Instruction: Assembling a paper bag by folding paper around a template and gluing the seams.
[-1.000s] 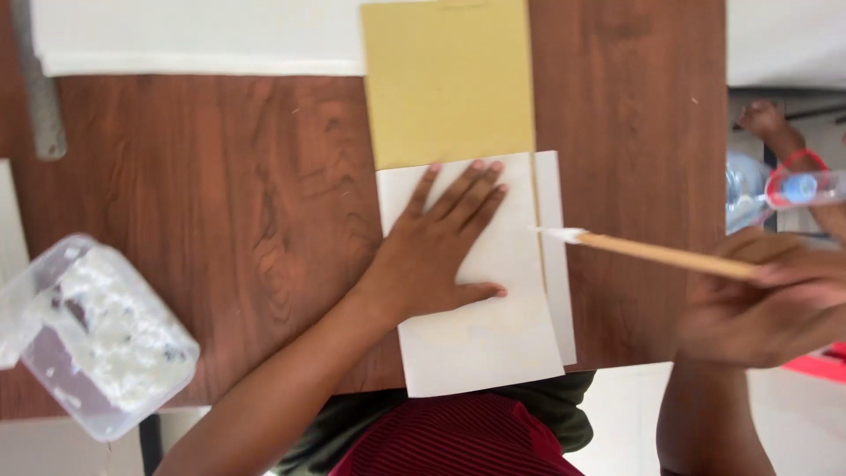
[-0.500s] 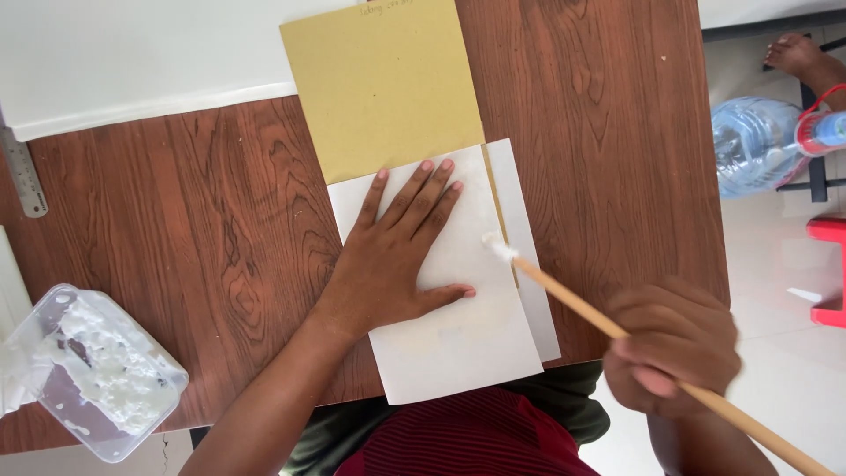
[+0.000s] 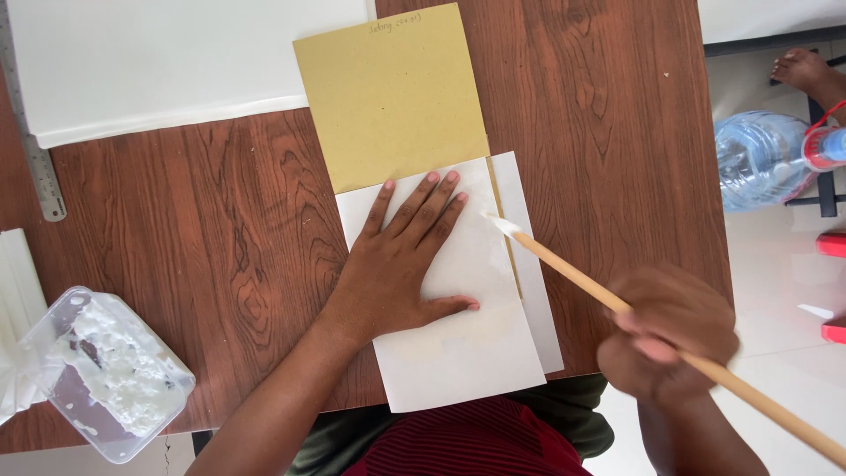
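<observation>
My left hand (image 3: 401,264) lies flat, fingers spread, on a white sheet of paper (image 3: 458,353) near the table's front edge. The white sheet overlaps the lower end of a tan card (image 3: 388,97), and a second white sheet (image 3: 538,291) shows under its right side. My right hand (image 3: 670,330) grips a long wooden brush (image 3: 573,275). The brush's white tip touches the upper right edge of the top white sheet.
A clear plastic tub of white paste (image 3: 110,375) sits at the front left of the brown wooden table (image 3: 211,229). A large white sheet (image 3: 167,62) and a metal ruler (image 3: 35,159) lie at the back left. A water bottle (image 3: 762,159) lies on the floor to the right.
The brush tip has stayed at the right edge of the white sheet while my right hand shifted. My left hand stays flat on the sheet. The view has shifted.
</observation>
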